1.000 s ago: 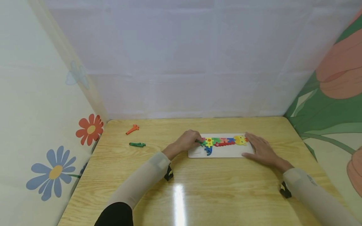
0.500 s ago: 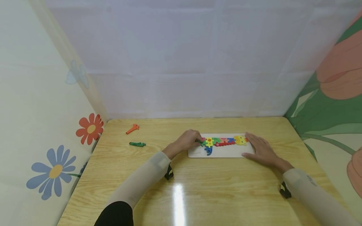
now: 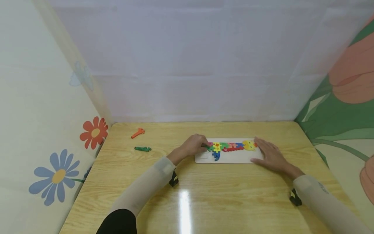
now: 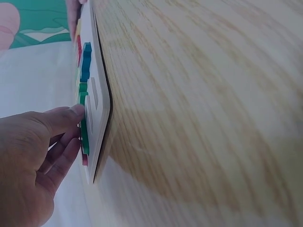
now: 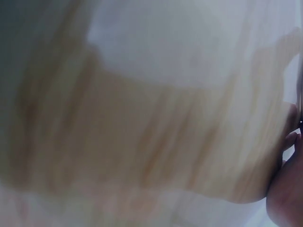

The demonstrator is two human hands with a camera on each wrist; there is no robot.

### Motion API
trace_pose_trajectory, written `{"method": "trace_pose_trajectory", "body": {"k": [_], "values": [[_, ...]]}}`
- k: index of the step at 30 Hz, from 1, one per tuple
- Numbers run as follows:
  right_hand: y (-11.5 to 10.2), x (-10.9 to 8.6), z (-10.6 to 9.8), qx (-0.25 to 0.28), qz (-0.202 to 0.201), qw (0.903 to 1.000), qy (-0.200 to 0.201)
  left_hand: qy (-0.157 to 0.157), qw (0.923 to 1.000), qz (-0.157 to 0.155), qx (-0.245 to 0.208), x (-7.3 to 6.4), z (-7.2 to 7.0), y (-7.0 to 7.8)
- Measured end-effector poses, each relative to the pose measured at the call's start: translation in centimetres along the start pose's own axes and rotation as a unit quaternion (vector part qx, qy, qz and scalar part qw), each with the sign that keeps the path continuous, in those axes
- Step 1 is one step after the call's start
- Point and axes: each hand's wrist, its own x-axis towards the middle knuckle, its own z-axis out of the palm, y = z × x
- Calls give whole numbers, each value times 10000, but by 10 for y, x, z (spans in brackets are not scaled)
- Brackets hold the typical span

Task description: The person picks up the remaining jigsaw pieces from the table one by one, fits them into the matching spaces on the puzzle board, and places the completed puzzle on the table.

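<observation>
A white puzzle board [image 3: 235,158] lies on the table, bearing a giraffe of colourful interlocking pieces with a yellow head [image 3: 249,145] at the right. My left hand [image 3: 193,145] is at the board's left end. In the left wrist view, its thumb and fingers pinch a green puzzle piece [image 4: 84,126] on the board, beside an outlined slot. A blue piece [image 3: 216,156] forms a leg nearby. My right hand [image 3: 271,155] rests with straight fingers along the board's right end. Little more than part of that hand [image 5: 286,198] shows in the right wrist view.
On the wooden table [image 3: 222,195], an orange puzzle piece [image 3: 138,133] and a dark green piece [image 3: 143,149] lie loose at the left. A white cloth wall [image 3: 204,65] rises behind the table, with flower-printed panels on both sides.
Both hands and the board keep nearly the same places. The head view has shifted very slightly.
</observation>
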Motion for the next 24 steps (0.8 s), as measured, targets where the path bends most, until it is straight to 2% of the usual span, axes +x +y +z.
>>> {"method": "trace_pose_trajectory", "body": {"k": [10, 20, 24], "values": [[-2, -2, -1, 18, 79, 9999, -72, -54, 9999, -77, -48, -4, -2, 2], [-3, 0, -2, -1, 96, 9999, -126, -49, 9993, -332, -191, -14, -10, -1], [-3, 0, -3, 42, 81, 9999, -121, 54, 9988, -449, -202, -19, -13, -4]]}}
